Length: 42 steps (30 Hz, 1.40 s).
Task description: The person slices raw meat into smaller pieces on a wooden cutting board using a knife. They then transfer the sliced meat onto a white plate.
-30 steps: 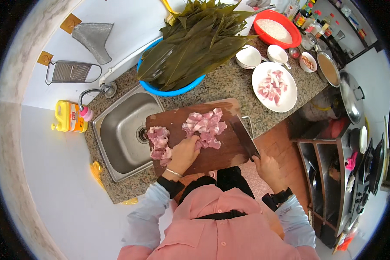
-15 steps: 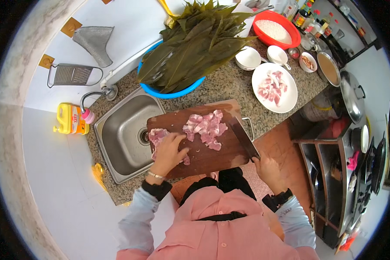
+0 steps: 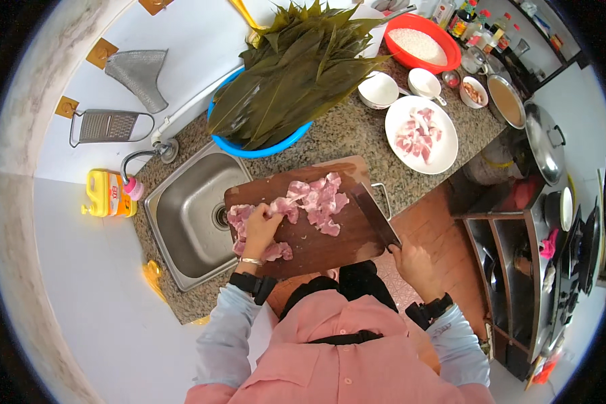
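Note:
Raw pork pieces (image 3: 322, 202) lie in a pile on a brown wooden cutting board (image 3: 316, 252), which reaches over the sink's edge. My left hand (image 3: 259, 232) is at the board's left side, fingers closed on a piece of pork beside the pile. More pork lies around and under that hand. With my right hand (image 3: 414, 266) I grip the dark handle of a kitchen knife (image 3: 376, 214). Its broad blade lies along the board's right edge, apart from the meat.
A steel sink (image 3: 188, 232) is left of the board. Behind are a blue basin (image 3: 269, 151) heaped with long green leaves (image 3: 296, 74), a white plate (image 3: 444, 151) of sliced meat, small bowls (image 3: 378, 91), and a red basin (image 3: 450, 64) of rice. Shelves (image 3: 501, 283) stand right.
My left hand has turned more upright and closed its fingers on a piece of pork. The view has shifted slightly. My right hand and the knife have hardly moved.

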Available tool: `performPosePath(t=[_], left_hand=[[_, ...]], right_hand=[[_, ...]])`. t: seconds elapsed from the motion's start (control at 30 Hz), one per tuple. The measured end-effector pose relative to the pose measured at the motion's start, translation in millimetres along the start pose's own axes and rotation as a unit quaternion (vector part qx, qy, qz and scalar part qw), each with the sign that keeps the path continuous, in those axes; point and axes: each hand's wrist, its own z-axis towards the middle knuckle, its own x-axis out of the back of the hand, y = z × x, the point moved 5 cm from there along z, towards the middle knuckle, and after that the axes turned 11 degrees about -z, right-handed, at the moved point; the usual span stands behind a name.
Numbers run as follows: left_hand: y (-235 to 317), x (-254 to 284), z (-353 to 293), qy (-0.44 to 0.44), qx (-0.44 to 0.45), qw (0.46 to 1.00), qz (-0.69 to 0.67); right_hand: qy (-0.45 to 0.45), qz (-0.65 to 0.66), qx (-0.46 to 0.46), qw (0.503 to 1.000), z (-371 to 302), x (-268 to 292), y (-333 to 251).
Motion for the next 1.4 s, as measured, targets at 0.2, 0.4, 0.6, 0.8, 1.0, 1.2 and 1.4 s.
performPosePath(t=[0.2, 0.4, 0.6, 0.8, 1.0, 1.2, 1.4], left_hand=[[63, -20, -21, 0.101, -0.273, 0.948, 0.130], [67, -38, -7, 0.033, -0.152, 0.968, 0.199], [64, -8, -17, -0.043, -0.220, 0.936, 0.270], [64, 6, -31, -0.077, -0.287, 0.889, 0.349], [96, -26, -4, -0.056, -0.286, 0.935, 0.202], [67, -72, 23, -0.100, -0.167, 0.970, 0.143], [47, -76, 19, -0.156, -0.038, 0.986, 0.038]], right_hand=[[-0.009, 0.020, 0.005, 1.000, 2, 0, 4], [-0.022, -0.002, 0.008, 1.000, 2, -5, 3], [-0.009, 0.023, 0.003, 1.000, 1, 1, 1], [-0.013, 0.026, -0.004, 1.000, 2, 3, 0], [-0.014, 0.023, 0.005, 1.000, 2, 2, -1], [-0.039, 0.023, -0.028, 0.999, 1, 5, -2], [-0.025, 0.019, -0.012, 0.999, 1, 5, 0]])
